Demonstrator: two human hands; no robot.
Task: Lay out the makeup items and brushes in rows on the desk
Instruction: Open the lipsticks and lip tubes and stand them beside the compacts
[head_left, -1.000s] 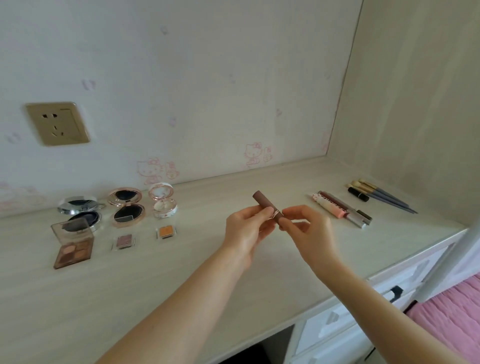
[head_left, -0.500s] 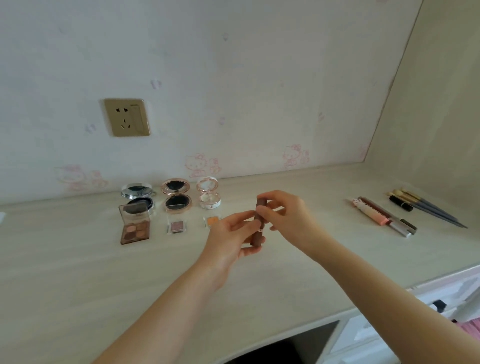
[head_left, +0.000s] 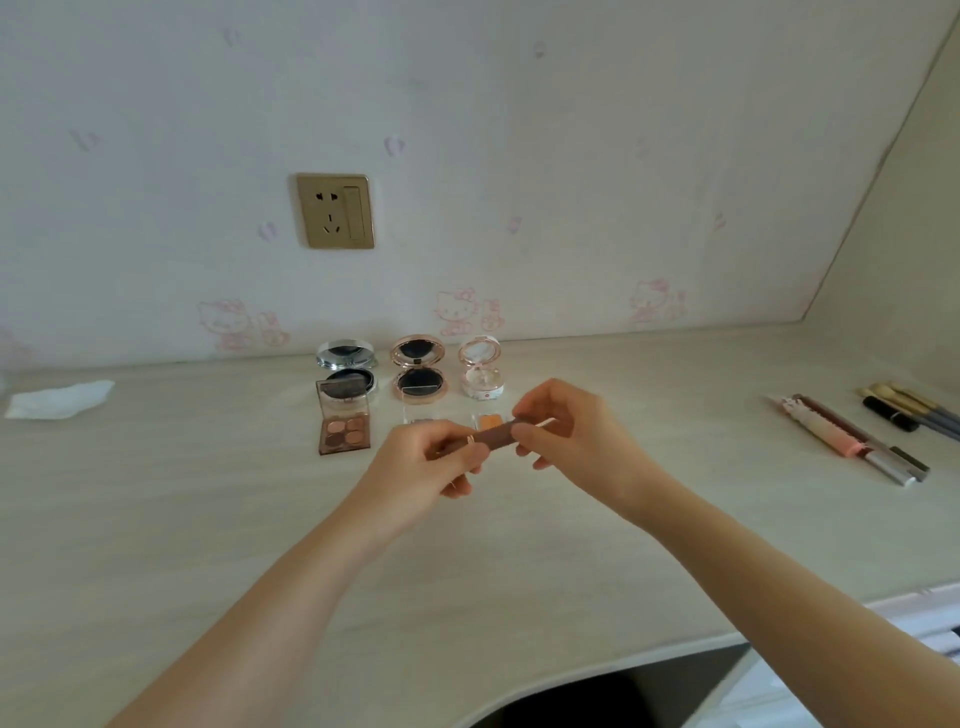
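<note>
Both hands hold a brown lipstick tube (head_left: 497, 435) level above the desk (head_left: 156, 519). My left hand (head_left: 426, 467) grips its left end and my right hand (head_left: 566, 431) pinches its right end. Behind them stand three open round compacts: silver (head_left: 347, 370), rose gold (head_left: 418, 369) and white-pink (head_left: 481, 370). In front of these lie a brown eyeshadow palette (head_left: 344, 423) and a small orange pan (head_left: 491, 419); another small pan is mostly hidden by my left hand. At the right lie pink and brown tubes (head_left: 841, 436) and several brushes (head_left: 909, 405).
A crumpled white tissue (head_left: 60, 399) lies at the far left of the desk. A gold wall socket (head_left: 335, 210) sits above the compacts. The desk's front edge curves in at the bottom, with white drawers (head_left: 930, 618) at lower right.
The lipstick has turned from upright to level between my hands and sits closer to the compacts. The view has swung left, so the tubes and brushes now lie near the right edge.
</note>
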